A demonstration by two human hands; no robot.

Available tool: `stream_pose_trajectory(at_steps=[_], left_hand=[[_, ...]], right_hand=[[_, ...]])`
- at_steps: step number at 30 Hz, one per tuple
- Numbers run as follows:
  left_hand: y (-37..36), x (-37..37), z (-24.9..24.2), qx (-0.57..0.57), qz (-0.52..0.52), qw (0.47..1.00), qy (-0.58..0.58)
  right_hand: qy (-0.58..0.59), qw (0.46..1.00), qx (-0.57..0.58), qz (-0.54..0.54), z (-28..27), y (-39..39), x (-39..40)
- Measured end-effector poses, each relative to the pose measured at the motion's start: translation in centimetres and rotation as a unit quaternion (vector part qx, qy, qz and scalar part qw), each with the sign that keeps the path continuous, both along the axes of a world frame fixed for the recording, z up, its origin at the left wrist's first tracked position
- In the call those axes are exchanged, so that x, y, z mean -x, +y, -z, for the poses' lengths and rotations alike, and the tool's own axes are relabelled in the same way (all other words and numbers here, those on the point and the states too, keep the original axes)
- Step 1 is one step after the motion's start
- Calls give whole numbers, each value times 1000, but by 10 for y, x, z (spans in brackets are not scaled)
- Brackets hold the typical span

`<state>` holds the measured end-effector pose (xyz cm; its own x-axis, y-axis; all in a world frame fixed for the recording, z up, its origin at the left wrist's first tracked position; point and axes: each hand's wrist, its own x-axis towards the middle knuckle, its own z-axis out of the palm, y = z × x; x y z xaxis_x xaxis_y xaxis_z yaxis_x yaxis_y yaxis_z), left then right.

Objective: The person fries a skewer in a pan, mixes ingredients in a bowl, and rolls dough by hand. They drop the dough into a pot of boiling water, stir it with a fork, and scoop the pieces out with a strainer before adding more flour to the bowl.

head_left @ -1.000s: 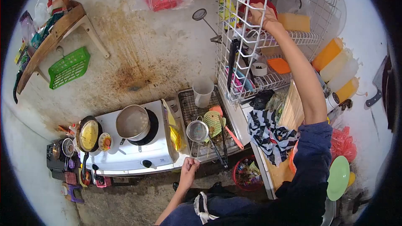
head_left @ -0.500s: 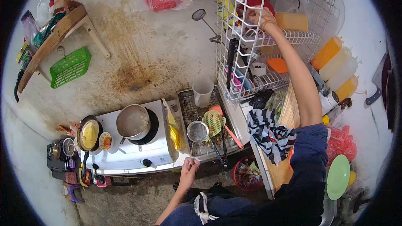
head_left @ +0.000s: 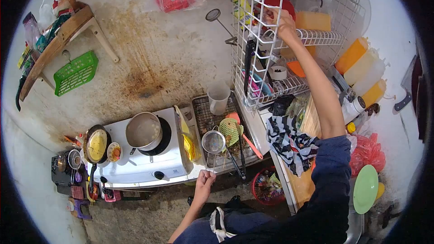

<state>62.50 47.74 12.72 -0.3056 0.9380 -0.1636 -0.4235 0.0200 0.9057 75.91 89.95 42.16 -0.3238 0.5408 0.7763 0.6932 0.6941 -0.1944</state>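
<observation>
My right hand (head_left: 282, 23) reaches into the upper shelf of the white wire rack (head_left: 275, 40). Its fingers are curled beside a yellow packet (head_left: 244, 10) and in front of a red plate (head_left: 282, 5); rack wires partly hide what they grip. At the front edge of the stove counter, my left hand (head_left: 205, 181) is closed in a pinch, and what lies between the fingertips is too small to name. Just above it, a small strainer (head_left: 213, 142) and a green slotted ladle (head_left: 229, 131) rest on the wire-topped tray (head_left: 199, 108).
On the white stove (head_left: 135, 167) stand a saucepan (head_left: 143, 131), a frying pan (head_left: 96, 147) with yellow food and a small bowl (head_left: 114, 152). A clear jug (head_left: 219, 98) is on the tray. A striped cloth (head_left: 289, 142) lies at right; a red waste basket (head_left: 267, 192) stands below.
My right hand has shifted slightly left within the rack, its forearm moving with it. The left hand stays in almost the same place, still pinched.
</observation>
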Motion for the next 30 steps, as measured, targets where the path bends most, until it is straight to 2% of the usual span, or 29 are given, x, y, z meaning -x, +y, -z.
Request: stream_pose_trajectory(at_steps=[3,5,9,11,15,17,24,26,30], left_hand=[[0,0,-2,0,-3,1000,5],[-1,0,-3,10,-8,1000,-5],[-4,2,-3,10,-15,1000,-6],[-5,4,1,2,-10,1000,6],[-4,-1,-8,1,-32,999,33],[-5,-1,-9,-8,-25,999,31],[-8,-2,-8,1,-37,999,11],[-10,0,-6,3,-9,1000,1],[-9,-1,-10,20,-2,1000,3]], right_hand=[[-1,999,43,3,-5,1,1],[-50,987,132,75,-18,-8,4],[-73,990,92,81,-14,13,9],[-90,980,136,112,-19,9,12],[-78,979,139,126,-18,16,15],[-62,986,93,122,-17,16,15],[-104,984,88,116,-14,9,11],[-103,988,26,111,-13,-5,10],[-120,981,60,138,-16,-2,13]])
